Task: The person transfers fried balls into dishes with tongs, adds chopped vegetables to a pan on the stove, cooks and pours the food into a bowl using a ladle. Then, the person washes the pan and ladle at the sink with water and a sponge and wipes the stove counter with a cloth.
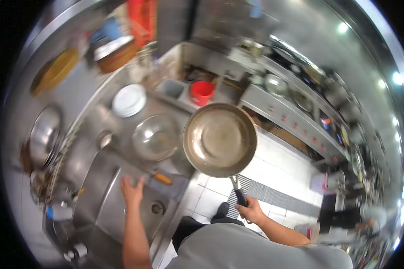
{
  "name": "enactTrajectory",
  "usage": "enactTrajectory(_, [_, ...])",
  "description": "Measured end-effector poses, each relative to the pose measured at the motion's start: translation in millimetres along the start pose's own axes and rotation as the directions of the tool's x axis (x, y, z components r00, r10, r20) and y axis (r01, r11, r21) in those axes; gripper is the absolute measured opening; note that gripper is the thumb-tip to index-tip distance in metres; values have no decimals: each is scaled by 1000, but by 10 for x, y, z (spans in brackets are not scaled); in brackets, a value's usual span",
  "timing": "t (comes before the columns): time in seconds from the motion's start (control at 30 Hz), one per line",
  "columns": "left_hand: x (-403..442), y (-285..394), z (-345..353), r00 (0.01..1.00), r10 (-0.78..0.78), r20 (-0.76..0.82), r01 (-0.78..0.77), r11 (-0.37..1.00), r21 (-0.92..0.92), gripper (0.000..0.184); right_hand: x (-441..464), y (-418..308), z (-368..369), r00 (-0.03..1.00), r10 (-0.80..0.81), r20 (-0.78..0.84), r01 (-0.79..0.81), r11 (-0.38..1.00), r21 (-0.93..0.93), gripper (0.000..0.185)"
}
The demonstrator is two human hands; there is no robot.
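My right hand (pixel 252 210) is wrapped round the black handle of a frying pan (pixel 220 140). The pan's inside faces up toward me, worn and brownish, and it hangs above the floor just right of the counter edge. Over the steel sink (pixel 116 201) is my left hand (pixel 132 192), its fingers apart and nothing in them. Just right of that hand lies a tool with an orange handle (pixel 163 178), its kind unclear. A round metal bowl (pixel 155 136) rests on the counter beyond it.
White plates (pixel 129 100) are stacked at the back of the counter, near a red bucket (pixel 202 92) and a grey tub (pixel 172 88). A cooking range (pixel 278 105) runs along the right. Another person (pixel 345 219) is at the far right, and a floor grate (pixel 278 198) crosses the tiles.
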State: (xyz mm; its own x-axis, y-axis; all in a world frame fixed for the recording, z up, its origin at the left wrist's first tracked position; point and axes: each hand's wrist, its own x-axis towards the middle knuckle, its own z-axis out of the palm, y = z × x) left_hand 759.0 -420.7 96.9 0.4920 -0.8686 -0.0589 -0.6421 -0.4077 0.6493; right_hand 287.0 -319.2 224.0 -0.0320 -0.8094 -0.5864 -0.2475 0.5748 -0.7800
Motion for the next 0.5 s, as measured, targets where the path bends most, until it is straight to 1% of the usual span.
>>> enactTrajectory(0.03, [-150,268,289,997,7,83,-2,998,-61,71,-27,143,-151,999,39,12,-40,996,81,16])
enactTrajectory(0.07, [-253,522,494,993,49,109,-42,997,-62,71,-142,119,-339,997,79,-20,-78,996,52,14])
enactTrajectory(0.1, [-357,754,665,997,-49,57,45,997,60,66,-182,321,-553,996,80,-46,-76,994,80,14])
enactTrajectory(0.13, [-442,926,807,990,-142,-18,143,974,176,61,-186,604,-748,994,80,-75,-67,985,161,13])
enactTrajectory(0.17, [-430,919,940,985,-159,-73,171,961,217,54,-225,825,-926,992,81,-101,-54,969,243,13])
enactTrajectory(0.2, [-327,779,1062,977,-172,-129,200,946,255,48,-286,970,-1119,985,118,-122,-77,951,298,12])
enactTrajectory(0.23, [-142,573,1138,980,-182,-85,199,934,297,42,-332,1098,-1320,984,116,-138,-66,945,321,12])
enactTrajectory(0.27, [65,332,1142,981,-192,-38,193,919,343,38,-394,1233,-1487,971,162,-175,-88,926,368,12])
enactTrajectory(0.3, [166,219,1093,950,-311,-33,311,929,200,46,-455,1368,-1660,956,211,-206,-110,904,414,13])
enactTrajectory(0.33, [289,48,1016,906,-423,-6,423,904,56,55,-471,1523,-1828,944,224,-244,-99,893,438,13])
enactTrajectory(0.37, [615,-717,1166,932,-302,-199,282,951,-125,36,-456,1721,-1977,939,228,-258,-88,883,461,13])
enactTrajectory(0.4, [811,-1173,1246,910,-165,-381,76,968,-238,24,-435,1949,-2117,924,254,-286,-78,858,508,12])
enactTrajectory(0.43, [503,-696,1037,899,-367,-239,209,839,-502,23,-432,2085,-2243,907,282,-312,-68,831,553,12])
enactTrajectory(0.47, [74,60,726,834,-546,-81,340,623,-704,25,-464,2113,-2356,887,330,-323,-76,794,603,13])
enactTrajectory(0.5, [-68,193,674,823,-568,-25,387,593,-706,24,-461,2200,-2459,882,340,-327,-72,782,619,13])
